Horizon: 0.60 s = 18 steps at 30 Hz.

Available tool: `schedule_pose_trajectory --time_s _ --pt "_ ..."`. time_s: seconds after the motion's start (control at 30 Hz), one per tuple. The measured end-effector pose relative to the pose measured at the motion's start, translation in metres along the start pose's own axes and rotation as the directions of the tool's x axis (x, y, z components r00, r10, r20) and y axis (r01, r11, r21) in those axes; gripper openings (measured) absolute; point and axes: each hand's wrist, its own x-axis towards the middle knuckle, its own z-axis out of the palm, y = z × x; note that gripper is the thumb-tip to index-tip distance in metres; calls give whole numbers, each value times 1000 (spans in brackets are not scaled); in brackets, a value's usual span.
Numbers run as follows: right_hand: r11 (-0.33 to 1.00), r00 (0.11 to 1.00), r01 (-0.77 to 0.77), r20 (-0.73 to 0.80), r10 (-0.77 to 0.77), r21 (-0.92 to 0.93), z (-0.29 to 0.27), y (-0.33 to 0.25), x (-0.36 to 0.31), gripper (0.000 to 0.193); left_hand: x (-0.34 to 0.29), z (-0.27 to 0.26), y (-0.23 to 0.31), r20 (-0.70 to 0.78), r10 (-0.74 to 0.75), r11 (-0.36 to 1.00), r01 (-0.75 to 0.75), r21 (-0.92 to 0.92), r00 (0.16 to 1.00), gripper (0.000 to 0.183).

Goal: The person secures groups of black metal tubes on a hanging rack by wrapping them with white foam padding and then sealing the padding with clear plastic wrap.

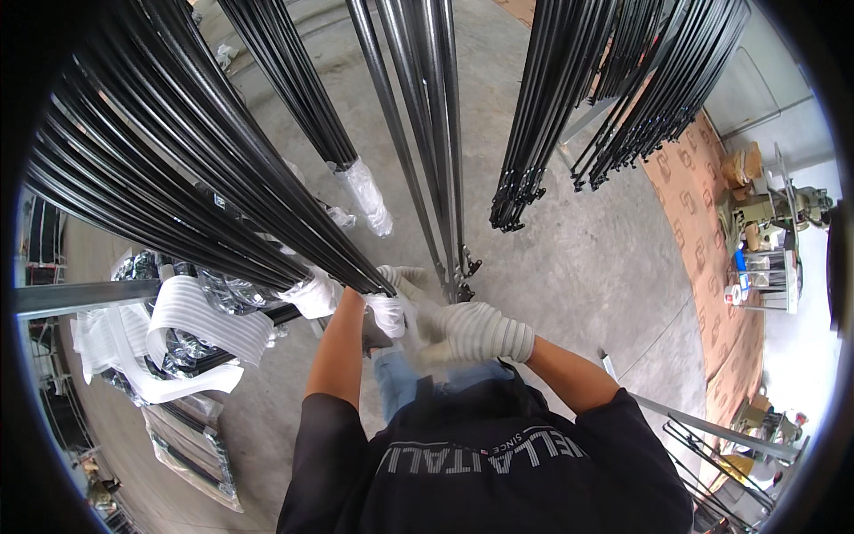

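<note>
Rods, thin, black, hanging near-vertical in a small bundle straight ahead of the person; lower ends carry small dark metal fittings just above the hands. Right hand, in a white knit glove, sits at the foot of this bundle, fingers curled, apparently closed around the rod ends or something pale just below them; motion blur hides the exact contact. Left hand, also gloved, is touching the right and close against the same rod ends; whether its fingers are closed on anything I cannot tell.

Judged step: handling the bottom ends of the hanging rods, probably fitting or wrapping them, mid-way rather than finished. Next move would call for holding the ends steady with one hand while the other works, and keeping the fittings from snagging the gloves.

Outward: a larger fan of black rods slants in from the left, ending just beside the left hand. One bundle behind has a clear plastic sleeve over its end. More rod bundles hang to the right, well apart. Ribbed white foam sheets lie left on the concrete floor. Brown cardboard covers the floor at far right.
</note>
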Motion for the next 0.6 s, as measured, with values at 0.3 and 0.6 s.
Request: schedule_pose_trajectory --time_s 0.3,0.6 --pt "993 929 49 -371 -5 110 39 6 1 89 13 1 11 70 -15 992 6 123 997 10" --pt "968 699 34 -698 154 247 79 46 9 36 -3 -12 32 -450 122 780 195 594 885 7"
